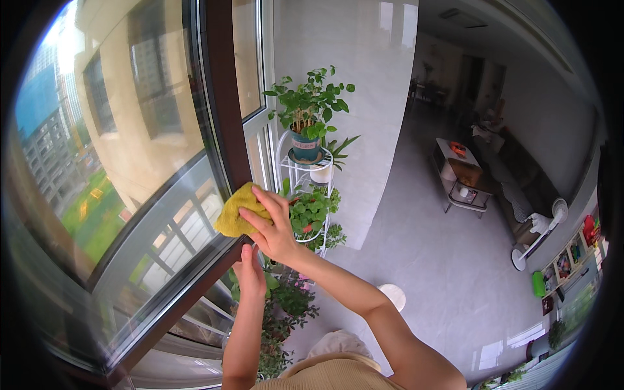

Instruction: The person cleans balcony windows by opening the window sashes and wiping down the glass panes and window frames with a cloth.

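My right hand (273,224) presses a folded yellow cloth (241,210) against the lower corner of a window, where the glass (146,195) meets the dark brown window frame (226,97). Some of its fingers are spread over the cloth. Just below, my left hand (251,273) is raised to the underside of the lower frame bar (180,304), with the thumb up near the bar. The frame hides part of its fingers, so whether it grips the bar does not show.
A white metal plant stand (331,178) with potted plants (305,146) is close beyond my hands. More leafy plants (292,297) stand below my arms. A round white stool (392,297) is on the floor. Farther off are a coffee table (458,170), a sofa (507,185) and a white fan (559,210).
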{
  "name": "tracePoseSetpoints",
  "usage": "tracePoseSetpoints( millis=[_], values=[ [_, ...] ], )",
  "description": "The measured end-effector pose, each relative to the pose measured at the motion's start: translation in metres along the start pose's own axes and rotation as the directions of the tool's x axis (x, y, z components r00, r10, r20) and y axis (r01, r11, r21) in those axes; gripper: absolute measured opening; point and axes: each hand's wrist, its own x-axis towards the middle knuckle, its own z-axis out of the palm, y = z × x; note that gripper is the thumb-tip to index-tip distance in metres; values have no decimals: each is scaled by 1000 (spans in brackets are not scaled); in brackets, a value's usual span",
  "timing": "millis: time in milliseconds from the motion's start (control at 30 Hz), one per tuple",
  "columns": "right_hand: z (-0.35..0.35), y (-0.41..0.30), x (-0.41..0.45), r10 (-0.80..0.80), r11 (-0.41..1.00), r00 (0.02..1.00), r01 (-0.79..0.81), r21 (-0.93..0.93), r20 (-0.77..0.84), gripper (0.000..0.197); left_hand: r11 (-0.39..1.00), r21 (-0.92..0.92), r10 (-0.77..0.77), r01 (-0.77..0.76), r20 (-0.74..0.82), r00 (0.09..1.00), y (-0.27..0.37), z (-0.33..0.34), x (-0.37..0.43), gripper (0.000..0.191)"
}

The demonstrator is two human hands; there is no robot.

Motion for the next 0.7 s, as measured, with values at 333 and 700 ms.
tracePoseSetpoints(
  millis=[333,700],
  values=[
    [-18,0,115,-120,989,992,122,81,-35,45,997,69,34,-28,-86,996,-1,-2,-3,67],
    [-28,-9,-112,264,894,927,-339,294,266,42,993,109,29,-34,49,998,-3,-18,-40,73]
  ],
)
